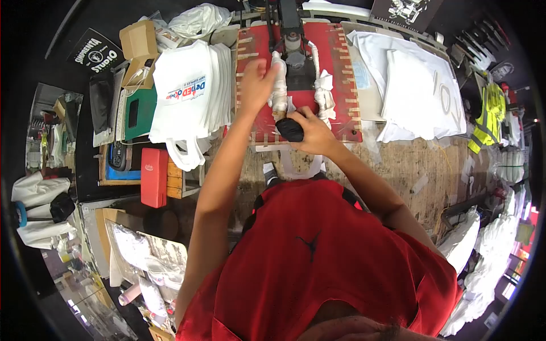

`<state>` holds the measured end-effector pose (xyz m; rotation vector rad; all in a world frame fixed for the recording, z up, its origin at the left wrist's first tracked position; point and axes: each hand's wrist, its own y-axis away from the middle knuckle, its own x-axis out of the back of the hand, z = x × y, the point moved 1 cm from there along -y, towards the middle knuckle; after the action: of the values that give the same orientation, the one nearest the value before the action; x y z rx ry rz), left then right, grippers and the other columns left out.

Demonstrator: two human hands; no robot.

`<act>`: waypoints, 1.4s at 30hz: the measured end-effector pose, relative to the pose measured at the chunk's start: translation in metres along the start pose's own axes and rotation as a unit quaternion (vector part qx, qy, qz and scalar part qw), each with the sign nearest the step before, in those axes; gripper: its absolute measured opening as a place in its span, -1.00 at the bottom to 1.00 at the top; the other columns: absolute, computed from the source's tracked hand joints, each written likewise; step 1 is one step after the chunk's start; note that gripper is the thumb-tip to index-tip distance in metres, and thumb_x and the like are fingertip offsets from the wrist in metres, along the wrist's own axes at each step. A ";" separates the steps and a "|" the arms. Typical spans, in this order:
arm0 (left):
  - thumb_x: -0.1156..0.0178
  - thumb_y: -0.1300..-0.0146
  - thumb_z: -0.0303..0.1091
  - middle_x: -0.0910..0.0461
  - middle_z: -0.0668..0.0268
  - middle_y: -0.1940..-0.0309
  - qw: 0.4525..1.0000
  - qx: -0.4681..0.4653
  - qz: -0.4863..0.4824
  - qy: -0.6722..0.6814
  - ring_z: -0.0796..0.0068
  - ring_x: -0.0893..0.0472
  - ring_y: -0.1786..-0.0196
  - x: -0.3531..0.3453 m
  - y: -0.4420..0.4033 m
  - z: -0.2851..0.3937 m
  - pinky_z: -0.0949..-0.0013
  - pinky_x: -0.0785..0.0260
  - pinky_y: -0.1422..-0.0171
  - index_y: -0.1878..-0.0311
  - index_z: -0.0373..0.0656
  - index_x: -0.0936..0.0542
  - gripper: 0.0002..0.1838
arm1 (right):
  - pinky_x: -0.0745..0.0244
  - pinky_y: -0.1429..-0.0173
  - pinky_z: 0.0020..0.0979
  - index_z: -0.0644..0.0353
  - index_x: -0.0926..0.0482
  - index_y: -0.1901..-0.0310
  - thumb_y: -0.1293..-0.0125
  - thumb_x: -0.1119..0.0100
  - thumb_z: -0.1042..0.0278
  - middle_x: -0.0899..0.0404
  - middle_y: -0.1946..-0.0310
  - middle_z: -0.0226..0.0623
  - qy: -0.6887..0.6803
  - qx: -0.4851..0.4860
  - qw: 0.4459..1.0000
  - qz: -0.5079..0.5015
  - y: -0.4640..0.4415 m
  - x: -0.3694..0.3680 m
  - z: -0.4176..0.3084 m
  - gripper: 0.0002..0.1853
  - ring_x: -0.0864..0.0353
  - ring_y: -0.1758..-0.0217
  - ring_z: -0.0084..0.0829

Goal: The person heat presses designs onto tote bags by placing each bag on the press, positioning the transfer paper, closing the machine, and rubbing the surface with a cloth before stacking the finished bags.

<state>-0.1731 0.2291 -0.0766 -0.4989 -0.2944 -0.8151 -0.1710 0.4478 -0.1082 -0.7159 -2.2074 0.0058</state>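
Observation:
My right hand (313, 132) is wrapped round a black knob (291, 130) at the near end of a white-wrapped handle (280, 85). My left hand (259, 84) is beside the left of that handle, its fingers apart and slightly blurred, with nothing seen in it. Both hands are over a red board (256, 122) edged with tape pieces. A second white-wrapped bar (323, 94) runs along the right side of the machine (293, 42), whose dark metal frame stands at the board's far middle.
Stacked white printed bags (185, 96) lie left of the board. White folded fabric (421, 94) lies to its right. A red box (154, 177), an open cardboard box (138, 51) and a green item (140, 113) are farther left. Yellow vests (488, 116) hang at the right.

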 end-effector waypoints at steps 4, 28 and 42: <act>-0.32 -0.09 0.41 -0.39 -0.26 -0.32 0.969 0.100 0.031 -0.226 -0.11 -0.43 -0.36 -0.073 -0.041 -0.015 0.08 -0.22 -0.49 -0.23 -0.60 -0.45 0.08 | -0.57 -0.07 -0.05 0.06 -0.54 -0.13 0.02 -0.46 -0.05 -0.63 0.11 0.07 0.092 0.022 0.996 0.004 -0.002 -0.006 0.014 -0.33 -0.65 0.02 0.05; 0.01 -0.34 0.47 -0.70 0.08 0.33 0.898 0.270 -0.345 0.053 0.26 -0.73 0.21 0.061 0.054 0.011 0.21 -0.55 0.07 0.10 -0.27 -0.66 -0.18 | -0.61 0.02 -0.10 0.27 -0.57 -0.11 0.12 -0.50 -0.05 -0.68 0.21 0.05 0.071 -0.034 0.991 0.110 -0.004 0.063 -0.074 -0.23 -0.70 0.12 0.04; -0.33 -0.30 0.13 -0.63 0.31 0.11 0.799 0.498 -0.229 0.247 0.45 -0.56 0.00 0.037 0.269 -0.127 0.30 -0.40 -0.16 -0.14 -0.22 -0.56 -0.40 | -0.44 -0.32 -0.30 0.15 -0.51 -0.28 0.04 -0.49 0.22 -0.64 -0.10 -0.16 -0.230 -0.306 0.894 -0.233 0.142 0.078 0.024 -0.24 -0.59 -0.18 -0.27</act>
<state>0.0614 0.2949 -0.2513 0.8152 -0.3151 -1.0902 -0.1589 0.6111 -0.1034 -0.5149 -2.8230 -0.8799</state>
